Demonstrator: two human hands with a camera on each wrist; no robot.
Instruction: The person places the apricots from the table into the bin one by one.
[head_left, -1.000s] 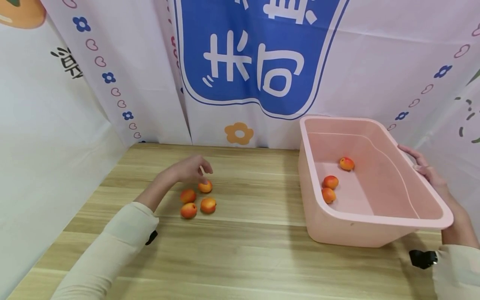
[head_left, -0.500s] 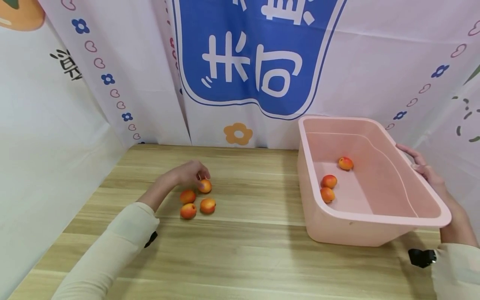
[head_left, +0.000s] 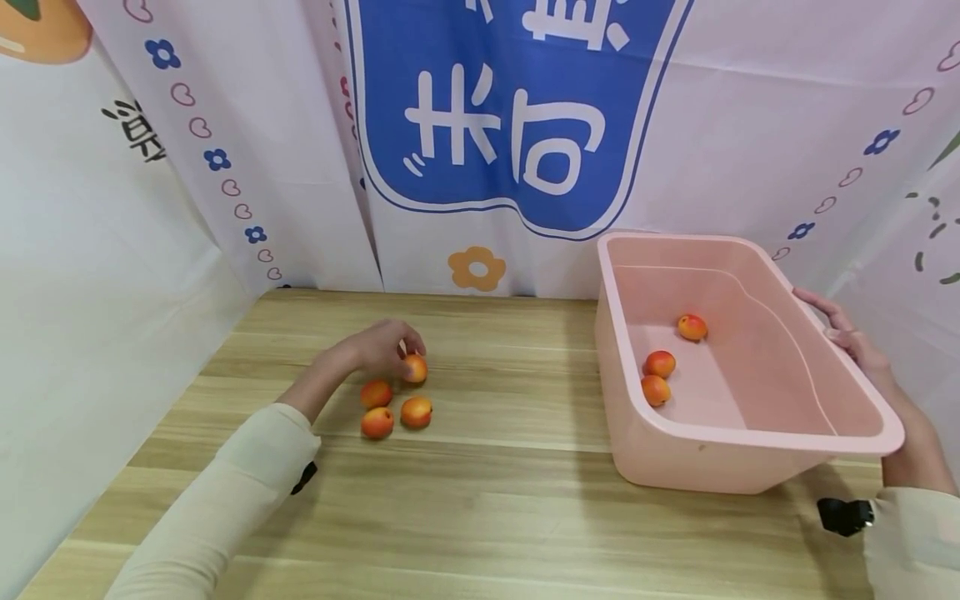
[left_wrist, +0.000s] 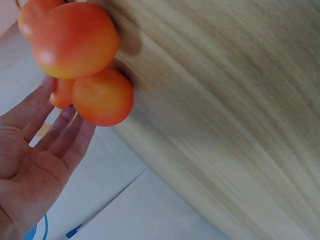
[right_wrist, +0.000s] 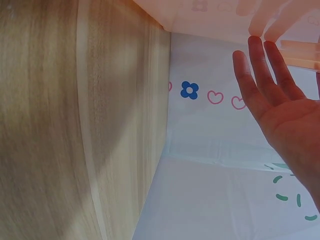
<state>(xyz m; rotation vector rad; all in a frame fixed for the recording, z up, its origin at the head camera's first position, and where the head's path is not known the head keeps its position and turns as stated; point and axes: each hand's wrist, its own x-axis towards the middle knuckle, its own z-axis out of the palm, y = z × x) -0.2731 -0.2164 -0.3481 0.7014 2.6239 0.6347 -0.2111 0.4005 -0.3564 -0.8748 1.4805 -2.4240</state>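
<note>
In the head view my left hand [head_left: 384, 346] pinches a small orange-red fruit [head_left: 416, 369], mango-like in look, between thumb and fingertips. In the left wrist view that fruit [left_wrist: 60, 95] is partly hidden behind nearer ones. Three similar fruits lie close by on the table: one [head_left: 376, 393] beside the hand, two [head_left: 377, 423] nearer the front. At the right, the outer side of a pink plastic bin [head_left: 693, 431] is touched by my right hand [head_left: 862, 354]. Straight fingers [right_wrist: 257, 65] of that hand rest against the bin's wall in the right wrist view.
Inside the bin lie three more fruits [head_left: 661, 363], two together near its left wall and one farther back. The wooden table [head_left: 480, 517] ends at a printed white cloth [head_left: 300, 208] behind and at the sides. Black wrist cameras [head_left: 846, 517] sit under the sleeves.
My left fingers have come down around the farthest loose fruit and grasped it. It has shifted slightly up and to the right. The right hand and bin stay in place.
</note>
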